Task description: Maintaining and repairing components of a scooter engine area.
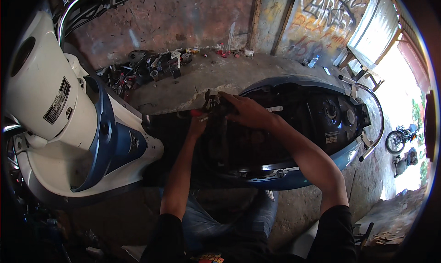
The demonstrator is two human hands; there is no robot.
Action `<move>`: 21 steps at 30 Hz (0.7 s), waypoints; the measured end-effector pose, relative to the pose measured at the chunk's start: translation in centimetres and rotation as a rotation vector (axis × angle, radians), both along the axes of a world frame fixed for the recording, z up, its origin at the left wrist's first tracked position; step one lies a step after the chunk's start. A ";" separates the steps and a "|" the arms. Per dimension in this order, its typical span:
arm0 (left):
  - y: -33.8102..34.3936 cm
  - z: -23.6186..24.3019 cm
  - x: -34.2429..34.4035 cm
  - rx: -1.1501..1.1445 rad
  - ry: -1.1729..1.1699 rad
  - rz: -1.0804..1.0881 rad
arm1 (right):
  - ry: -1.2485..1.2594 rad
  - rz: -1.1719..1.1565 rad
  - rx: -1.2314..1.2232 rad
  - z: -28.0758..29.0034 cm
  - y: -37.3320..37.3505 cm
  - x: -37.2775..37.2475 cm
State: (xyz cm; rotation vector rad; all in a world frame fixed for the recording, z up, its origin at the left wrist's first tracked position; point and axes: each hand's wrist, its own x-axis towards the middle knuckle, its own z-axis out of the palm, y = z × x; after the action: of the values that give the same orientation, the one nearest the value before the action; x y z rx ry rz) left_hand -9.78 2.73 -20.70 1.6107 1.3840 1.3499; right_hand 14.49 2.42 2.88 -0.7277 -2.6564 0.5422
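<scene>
A blue and white motor scooter (123,149) stands crosswise before me, its seat off and the dark bay (257,146) under it exposed. Over the front end of that bay my two hands work close together. My left hand (198,126) is closed around something with a red part (196,113), perhaps a tool handle; its kind is unclear. Just to the right, my right hand (251,112) has its fingers bent against a small dark part (212,99) at the scooter's far side. Shadow and the fingers hide what exactly the right hand grips.
The fuel tank (337,113) and a curved metal grab rail (379,107) are at the right. Loose parts and bottles (151,66) lie along the far wall (174,19). A wooden bench (363,63) and a parked motorcycle (398,139) stand by the bright opening.
</scene>
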 end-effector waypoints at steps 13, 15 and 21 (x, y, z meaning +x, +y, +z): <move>-2.6 2.0 1.2 0.048 -0.359 -0.013 | -0.021 -0.226 0.114 2.7 -3.9 -1.3; -1.8 0.8 0.1 0.193 -0.120 0.085 | 0.114 -0.368 0.201 4.1 -6.9 -2.4; -1.2 3.8 2.1 0.061 0.358 0.273 | 0.335 -0.544 -0.396 -3.7 -15.3 -4.7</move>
State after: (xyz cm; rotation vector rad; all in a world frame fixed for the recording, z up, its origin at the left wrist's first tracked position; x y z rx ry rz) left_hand -7.72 1.52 -16.87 1.8191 1.8464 1.3056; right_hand 9.79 -12.90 -0.77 -1.2868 -1.9454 0.9386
